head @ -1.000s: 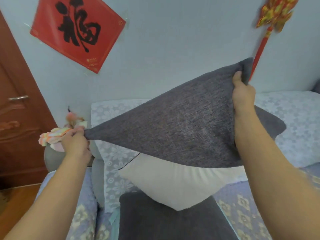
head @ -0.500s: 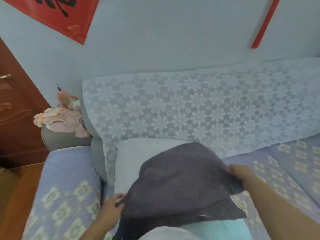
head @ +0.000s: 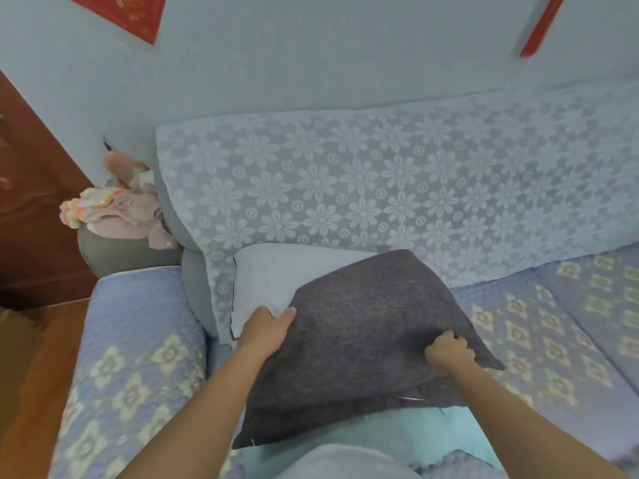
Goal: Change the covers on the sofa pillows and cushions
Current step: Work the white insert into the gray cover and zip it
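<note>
Head view: both forearms reach forward over the sofa seat (head: 539, 326). Left hand (head: 266, 328) lies palm-down at the left edge of the grey cover (head: 363, 326), fingers curled over that edge and gripping it. Right hand (head: 449, 354) is fisted, knuckles up, pinching a bunch of the cover near its right corner. White pillow (head: 276, 274) sits just beyond the left hand, leaning on the lace-draped backrest (head: 380, 188), partly under the cover. Pink cloth bundle (head: 117, 209) lies far left of the left hand.
</note>
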